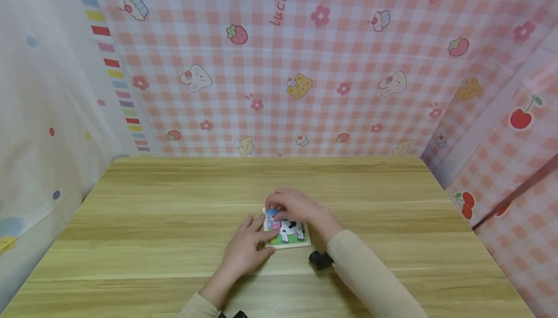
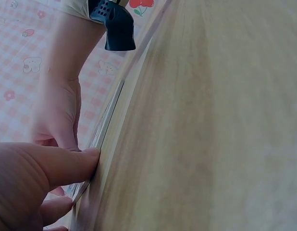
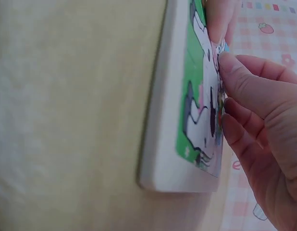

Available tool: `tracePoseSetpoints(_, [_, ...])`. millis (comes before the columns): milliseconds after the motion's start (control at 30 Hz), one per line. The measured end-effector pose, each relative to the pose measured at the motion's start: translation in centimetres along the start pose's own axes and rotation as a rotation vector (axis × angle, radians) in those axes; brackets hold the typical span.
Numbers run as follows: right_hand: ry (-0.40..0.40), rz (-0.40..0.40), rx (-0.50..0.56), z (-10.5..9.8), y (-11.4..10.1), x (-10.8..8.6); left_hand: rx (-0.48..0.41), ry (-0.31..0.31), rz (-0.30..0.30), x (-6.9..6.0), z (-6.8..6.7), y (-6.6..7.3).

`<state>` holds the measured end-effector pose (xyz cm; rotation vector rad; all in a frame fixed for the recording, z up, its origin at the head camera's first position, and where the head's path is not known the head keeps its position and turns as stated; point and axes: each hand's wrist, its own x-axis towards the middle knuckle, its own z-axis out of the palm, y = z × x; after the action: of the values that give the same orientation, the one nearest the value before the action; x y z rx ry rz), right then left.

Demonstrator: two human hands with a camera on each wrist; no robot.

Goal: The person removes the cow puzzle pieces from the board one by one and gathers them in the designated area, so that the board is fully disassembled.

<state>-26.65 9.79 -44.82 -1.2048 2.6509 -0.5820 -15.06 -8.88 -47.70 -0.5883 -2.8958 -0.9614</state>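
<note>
The cow-printed board (image 1: 289, 230) lay flat on the wooden table (image 1: 174, 197), at 6 o'clock from the middle of the head view. The person's left hand (image 1: 246, 249) came in from about 8 o'clock of the board, its fingers spread and fairly straight: the thumb touched the near corner at 7 o'clock, one finger reached over the picture from 9, and the others lay along the edge near 10. The right hand (image 1: 296, 205) arched over from 1 o'clock, fingers bent and tips down at the printed face near 11; whether they pinched a loose piece or only pressed on the surface could not be told. A black device (image 1: 320, 260) at the right wrist sat near 4 o'clock. With its thick, pale, square-cut edge, the board looked stiff and was probably light, likely wood or something similar, unlikely to bend or break under a fingertip. Its printed face seemed smooth and might prove a little slippery, so the bare rims at 3 and 9 o'clock looked the surest places to take hold, leaving the picture free.
</note>
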Motion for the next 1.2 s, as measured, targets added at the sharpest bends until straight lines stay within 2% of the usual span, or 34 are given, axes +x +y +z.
tracePoseSetpoints(233, [0.043, 0.025, 0.108, 0.4, 0.0, -0.3, 0.004, -0.006, -0.002, 0.0, 0.0, 0.0])
tracePoseSetpoints(367, [0.068, 0.069, 0.105, 0.6, 0.1, -0.4, -0.002, -0.006, -0.002, 0.0, 0.0, 0.1])
tracePoseSetpoints(567, [0.127, 0.085, 0.128, 0.7, 0.2, -0.8, -0.031, -0.006, 0.000, 0.0, -0.1, 0.1])
tracePoseSetpoints(833, [0.176, 0.115, 0.335, 0.8, 0.5, -1.3, -0.045, -0.002, -0.006, 0.0, -0.2, 0.0])
tracePoseSetpoints(1067, [0.255, 0.135, 0.421, 0.5, 0.9, -2.9, -0.056, 0.008, 0.003, 0.1, -0.1, -0.2])
tracePoseSetpoints(1200, [0.298, 0.131, 0.429, 0.2, 1.5, -4.4, -0.079, 0.011, -0.001, 0.3, -0.1, -0.5])
